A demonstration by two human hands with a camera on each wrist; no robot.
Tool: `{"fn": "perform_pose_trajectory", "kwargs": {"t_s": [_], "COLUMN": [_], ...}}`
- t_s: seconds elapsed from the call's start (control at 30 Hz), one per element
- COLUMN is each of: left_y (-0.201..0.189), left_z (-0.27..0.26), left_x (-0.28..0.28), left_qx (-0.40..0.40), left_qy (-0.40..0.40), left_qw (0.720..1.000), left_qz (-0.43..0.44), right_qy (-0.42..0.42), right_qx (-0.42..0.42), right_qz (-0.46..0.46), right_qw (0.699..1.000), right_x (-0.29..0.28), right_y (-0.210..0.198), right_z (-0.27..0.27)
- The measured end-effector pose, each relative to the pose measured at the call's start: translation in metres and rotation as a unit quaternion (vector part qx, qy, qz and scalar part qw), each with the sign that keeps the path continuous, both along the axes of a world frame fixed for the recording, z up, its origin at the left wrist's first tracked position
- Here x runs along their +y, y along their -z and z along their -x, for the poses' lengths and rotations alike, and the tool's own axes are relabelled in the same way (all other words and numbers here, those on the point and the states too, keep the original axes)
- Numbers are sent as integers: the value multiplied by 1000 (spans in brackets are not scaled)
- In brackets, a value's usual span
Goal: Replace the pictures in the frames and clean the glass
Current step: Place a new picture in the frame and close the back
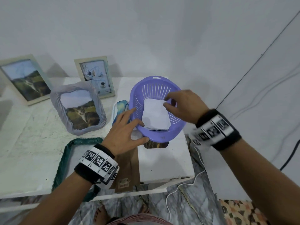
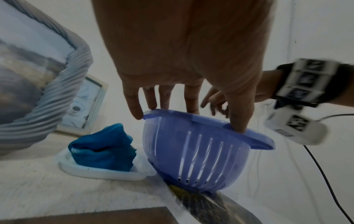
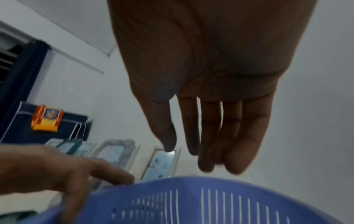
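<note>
Your left hand [image 1: 125, 129] rests on the near-left rim of the purple basket [image 1: 164, 137], the fingers [image 2: 134, 104] spread and nearly straight over the rim and the thumb laid along the near edge; it touches the rim and does not wrap it. The basket stands tilted on the white counter [image 1: 164, 161], its base on the corner of a picture [image 1: 155, 145] that lies flat beneath it. Inside the basket lies a stack of white sheets [image 1: 155, 115], blank side up.

Your right hand [image 1: 183, 106] hovers over the far-right part of the basket, above the top corner of the sheets. Its fingers hang loosely bent and close together, the thumb a little apart from them, and they hold nothing. Whether the fingertips touch the top sheet cannot be told from these views.

Just left of the basket a blue cloth [image 2: 104, 146] sits in a small white tray [image 2: 103, 172]. Farther left, a grey ribbed frame [image 1: 78, 109] with a landscape picture leans back on the counter. Behind it two pale wooden frames stand against the wall: one with a landscape [image 1: 26, 78], one with a light blue picture [image 1: 95, 75]. A green ribbed frame [image 1: 65, 159] lies flat near the front edge, beside a brown backing board [image 1: 128, 169] under your left wrist.
</note>
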State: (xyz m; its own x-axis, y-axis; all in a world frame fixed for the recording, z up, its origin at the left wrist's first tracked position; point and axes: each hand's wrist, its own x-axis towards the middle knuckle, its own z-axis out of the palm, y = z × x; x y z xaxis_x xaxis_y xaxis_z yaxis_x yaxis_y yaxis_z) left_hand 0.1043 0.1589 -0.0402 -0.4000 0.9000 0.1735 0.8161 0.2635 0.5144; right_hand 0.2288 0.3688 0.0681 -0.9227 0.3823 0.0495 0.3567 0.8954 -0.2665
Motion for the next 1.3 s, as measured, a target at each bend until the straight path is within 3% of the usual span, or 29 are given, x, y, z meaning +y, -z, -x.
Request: {"fn": "perform_pose_trajectory", "kwargs": {"t_s": [0.23,0.5,0.63,0.8,0.93,1.17,1.3], "left_y": [5,11,13,13,15,12,-6], "left_z": [-1,0,0,1,2,2,4], "left_x": [2,2,3,3,2,0,-8], "left_qx": [3,-7,1,-1,2,-4,-91], "left_qy": [-4,-6,-3,-4,-6,-4,-33], "left_qw": [1000,1000,1000,1000,1000,1000,995], "left_qz": [3,-18,-24,-8,-6,-7,-33], "right_qy": [-58,-103,-85,-58,-65,-29,-9], "right_qx": [-291,-360,-354,-287,-273,-199,-118], "right_qz": [-81,-204,-181,-203,-247,-119,-6], "right_qw": [952,904,913,934,928,972,993], "right_x": [27,29,31,31,30,39,37], "right_y": [33,70,74,65,60,48,21], "right_z": [124,144,147,149,153,141,125]}}
